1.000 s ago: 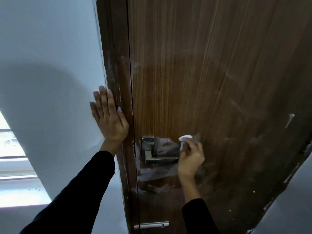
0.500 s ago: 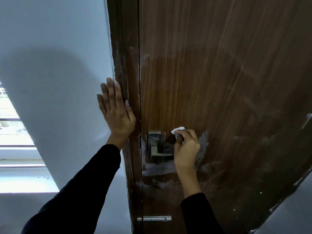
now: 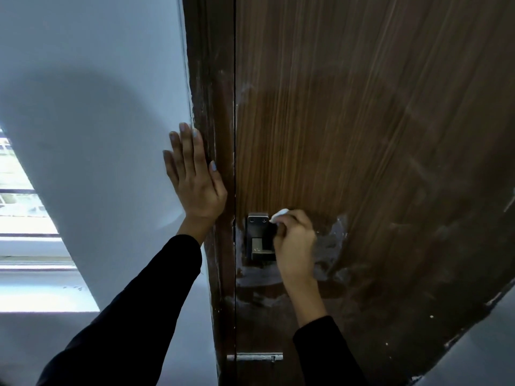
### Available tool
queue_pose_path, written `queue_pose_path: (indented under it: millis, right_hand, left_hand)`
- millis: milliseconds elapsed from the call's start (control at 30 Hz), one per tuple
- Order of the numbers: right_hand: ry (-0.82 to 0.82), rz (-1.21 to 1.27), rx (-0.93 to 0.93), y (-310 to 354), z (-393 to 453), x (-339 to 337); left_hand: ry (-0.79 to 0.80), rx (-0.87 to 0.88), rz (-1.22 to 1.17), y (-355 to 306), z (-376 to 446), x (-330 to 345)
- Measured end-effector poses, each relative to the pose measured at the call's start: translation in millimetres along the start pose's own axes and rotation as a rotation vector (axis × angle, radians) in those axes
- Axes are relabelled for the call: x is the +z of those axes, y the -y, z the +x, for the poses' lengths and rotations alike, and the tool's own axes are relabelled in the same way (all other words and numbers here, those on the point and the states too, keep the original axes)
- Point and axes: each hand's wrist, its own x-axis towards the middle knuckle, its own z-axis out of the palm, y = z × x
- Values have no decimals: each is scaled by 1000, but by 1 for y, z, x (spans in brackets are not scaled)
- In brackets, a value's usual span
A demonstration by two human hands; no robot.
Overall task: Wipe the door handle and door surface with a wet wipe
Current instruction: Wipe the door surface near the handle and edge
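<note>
A dark wood-grain door fills the right of the view, with a metal handle plate near its left edge. My right hand grips a small white wet wipe and holds it against the handle, hiding the lever. Whitish smears show on the door around and below the handle. My left hand lies flat with straight fingers on the white wall, beside the dark door frame.
A metal bolt sits low on the door edge. A bright window lies at the far left. A grey wall shows at the bottom right.
My right hand has slid the wipe leftward along the handle, from the lever's end to the plate. My left hand stays flat on the wall.
</note>
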Motion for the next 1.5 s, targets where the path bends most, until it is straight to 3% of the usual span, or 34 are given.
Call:
queue_pose_path:
  millis: [100,200,267,333,433,567,667,767,867,967,1167,1233,1367,1433,1500]
  right_hand:
    - [218,-54,81,-13,-3,0]
    - [21,-26,221,-25,-1,-16]
    - [-139,-12,199,-19,2,-22]
    - [-152,36,144,-6,4,-19]
    - [50,32,77,5,0,-7]
    - [275,10,301,-2,2,3]
    - [165,51,357,-4,8,1]
    - [13,67,184,5,6,-1]
    - [53,34,109,6,6,3]
    - [136,-35,216,-19,4,0]
    - [-399,195,263,-58,5,-33]
    - [-341,195,224,-54,3,-25]
    - [-24,201,26,-56,-5,-7]
    - [-48,182,26,-67,-1,-17]
    - [-255,162,75,-79,0,-30]
  left_hand:
    - [-3,4,2,0,0,0]
    - [-9,3,8,0,0,0]
    - [-12,-1,16,0,0,1]
    - [-12,-1,18,0,0,1]
    - [-11,1,22,0,0,1]
    - [-7,1,25,0,0,1]
    - [-14,1,21,0,0,1]
    - [-18,4,19,1,0,1]
    - [-24,11,18,1,0,1]
    - [-36,18,7,1,0,2]
    - [-56,18,9,1,-1,3]
    - [-59,19,7,1,-1,3]
    - [-57,28,4,2,-1,3]
    - [-59,26,5,2,-1,3]
    - [-62,22,1,1,-1,3]
